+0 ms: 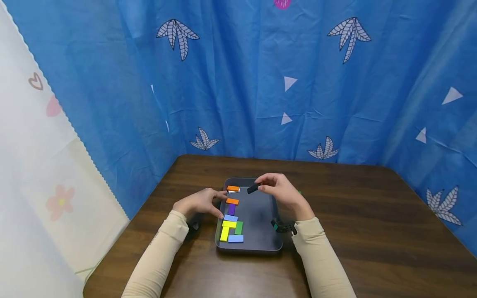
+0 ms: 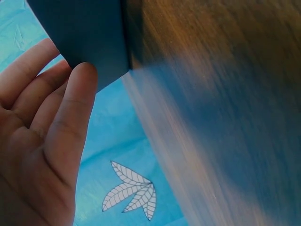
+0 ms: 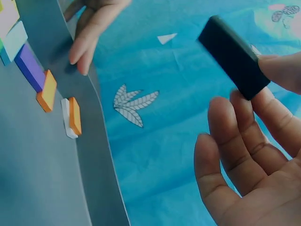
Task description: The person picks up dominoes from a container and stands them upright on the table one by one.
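In the head view, my right hand (image 1: 282, 190) is over the far right part of a dark grey tray (image 1: 257, 217). It pinches one end of a black rectangular block (image 3: 234, 56) between thumb and fingertips, and the other end points left. My left hand (image 1: 203, 202) is at the tray's left rim, thumb and fingers spread and nearly straight, beside the coloured blocks. An orange block (image 1: 233, 188) lies over a white block (image 1: 234, 191) near the far left corner. Nearer are another orange block (image 1: 232, 201) and a purple block (image 1: 231, 209).
Further down the tray's left side lie a light blue block (image 1: 230, 218), two yellow blocks (image 1: 225, 234), a green block (image 1: 239, 228) and another light blue block (image 1: 236, 239). The tray stands on a brown wooden table (image 1: 354, 223). A blue curtain (image 1: 238, 82) hangs behind.
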`<state>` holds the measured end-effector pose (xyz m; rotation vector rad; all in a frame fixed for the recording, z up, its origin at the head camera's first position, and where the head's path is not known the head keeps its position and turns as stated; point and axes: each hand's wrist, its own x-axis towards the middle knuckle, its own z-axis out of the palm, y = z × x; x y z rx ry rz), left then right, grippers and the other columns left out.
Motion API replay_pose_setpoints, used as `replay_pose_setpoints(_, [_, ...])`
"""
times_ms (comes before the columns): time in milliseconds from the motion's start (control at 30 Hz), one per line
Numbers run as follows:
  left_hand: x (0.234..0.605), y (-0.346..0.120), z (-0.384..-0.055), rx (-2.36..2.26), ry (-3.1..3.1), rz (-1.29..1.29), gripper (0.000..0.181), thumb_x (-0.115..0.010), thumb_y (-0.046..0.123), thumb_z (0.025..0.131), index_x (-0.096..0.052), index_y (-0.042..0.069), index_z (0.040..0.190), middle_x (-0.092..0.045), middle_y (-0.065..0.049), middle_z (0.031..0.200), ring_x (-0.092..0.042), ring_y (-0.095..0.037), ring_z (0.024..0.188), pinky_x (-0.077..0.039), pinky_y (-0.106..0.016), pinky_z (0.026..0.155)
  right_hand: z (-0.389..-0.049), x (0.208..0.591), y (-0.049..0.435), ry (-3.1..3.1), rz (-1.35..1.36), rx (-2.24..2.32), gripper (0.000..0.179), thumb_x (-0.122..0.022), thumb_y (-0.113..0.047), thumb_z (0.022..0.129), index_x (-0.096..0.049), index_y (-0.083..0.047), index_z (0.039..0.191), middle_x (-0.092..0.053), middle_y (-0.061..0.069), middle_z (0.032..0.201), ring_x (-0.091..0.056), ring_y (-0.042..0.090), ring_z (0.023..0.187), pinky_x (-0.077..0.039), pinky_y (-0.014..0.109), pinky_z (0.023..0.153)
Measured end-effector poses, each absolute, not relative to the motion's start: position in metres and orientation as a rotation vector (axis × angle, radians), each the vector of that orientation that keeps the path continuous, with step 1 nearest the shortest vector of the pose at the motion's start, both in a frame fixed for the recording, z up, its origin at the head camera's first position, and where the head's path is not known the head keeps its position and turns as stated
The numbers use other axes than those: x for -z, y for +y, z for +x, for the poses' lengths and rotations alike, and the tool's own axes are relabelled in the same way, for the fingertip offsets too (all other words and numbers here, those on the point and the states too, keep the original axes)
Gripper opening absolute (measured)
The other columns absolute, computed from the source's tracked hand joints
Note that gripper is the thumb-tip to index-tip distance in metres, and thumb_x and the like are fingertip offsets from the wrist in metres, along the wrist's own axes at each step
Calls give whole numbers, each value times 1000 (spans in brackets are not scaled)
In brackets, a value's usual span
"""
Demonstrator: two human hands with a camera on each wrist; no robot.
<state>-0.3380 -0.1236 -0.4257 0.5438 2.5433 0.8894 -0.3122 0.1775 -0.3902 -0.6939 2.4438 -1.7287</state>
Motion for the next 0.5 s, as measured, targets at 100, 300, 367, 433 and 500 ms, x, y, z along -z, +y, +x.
replay_pose_setpoints(100, [427,-125,-339,-894,2545,555,75,-89,33,74,-60,18,141,-43,-5,158,-42,-31,142,-43,-56,110,-313,388,183,2453,-688,1753,25,-66,-6,95,-67,3,118,-69,16,113,-65,26,96,-54,34,91])
replay_pose_setpoints(300, [426,-126,-340,-905,2529,614,73,-89,30,75,-60,11,140,-40,-3,160,-36,-33,148,-39,-54,115,-313,384,202,2411,-715,1876,26,-66,-3,94,-60,4,119,-65,9,104,-66,13,88,-56,29,87])
replay_pose_setpoints(367, [425,-126,-341,-896,2527,620,73,-89,30,75,-60,11,140,-40,-3,160,-35,-33,148,-38,-54,115,-313,384,210,2370,-720,1946,26,-65,0,94,-56,4,118,-62,4,102,-66,10,87,-57,25,85])
replay_pose_setpoints(433, [425,-126,-341,-887,2522,625,72,-88,29,76,-60,12,140,-40,-3,160,-34,-33,149,-37,-55,116,-313,384,218,2332,-723,2015,24,-64,2,93,-53,3,114,-60,0,101,-65,7,90,-57,21,84])
replay_pose_setpoints(500, [424,-126,-342,-885,2516,622,71,-88,29,76,-60,12,140,-39,-2,161,-33,-33,149,-35,-55,117,-312,384,226,2313,-712,2068,21,-63,4,93,-52,0,110,-60,-4,100,-64,6,91,-56,19,82])
